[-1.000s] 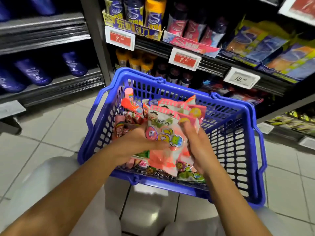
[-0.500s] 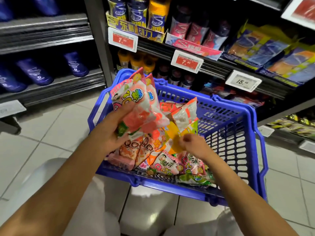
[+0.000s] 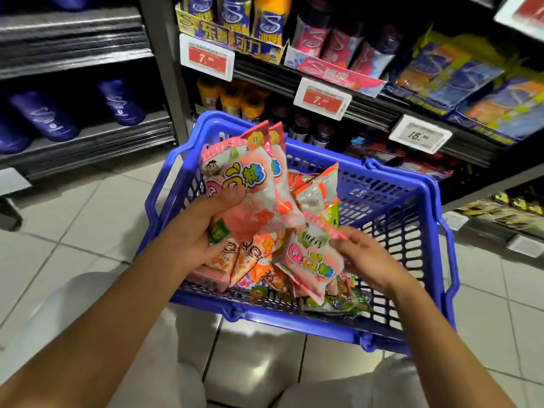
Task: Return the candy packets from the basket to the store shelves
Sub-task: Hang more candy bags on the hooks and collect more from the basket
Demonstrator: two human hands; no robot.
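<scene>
We see a blue plastic basket (image 3: 412,219) sitting on the tiled floor (image 3: 88,219) in front of the store shelves (image 3: 368,95), close to our knees. Our left hand (image 3: 194,231) has its grip wrapped round a bunch of pink candy packets (image 3: 250,189), thumb across the front of the top one, and the bunch is lifted above the basket's left half with its top edges pointing up toward the shelves. How many packets are in that bunch we cannot tell, at least two. Our right hand (image 3: 368,257) has its grip pinching the top corner of another pink candy packet (image 3: 312,266), which hangs tilted, its lower end down among the loose packets (image 3: 265,278) piled in the basket bottom. The pile is mostly orange, pink and green wrappers; a pink block-shaped pack (image 3: 212,275) lies against the basket's near-left wall. An orange-and-clear packet (image 3: 318,192) stands up behind the held ones, toward the middle of the basket.

Both basket handles are folded down along the rim. Shelves behind hold bottles and cans (image 3: 238,19) up top, smaller dark and yellow bottles (image 3: 235,98) on the row under, and blue boxed goods (image 3: 471,83) to the right. Price tags (image 3: 322,97) are clipped to the shelf edges, red ones reading 7 and a white one (image 3: 419,134) reading 16. Dark blue bottles (image 3: 120,101) lie on the shelf unit to the left.
</scene>
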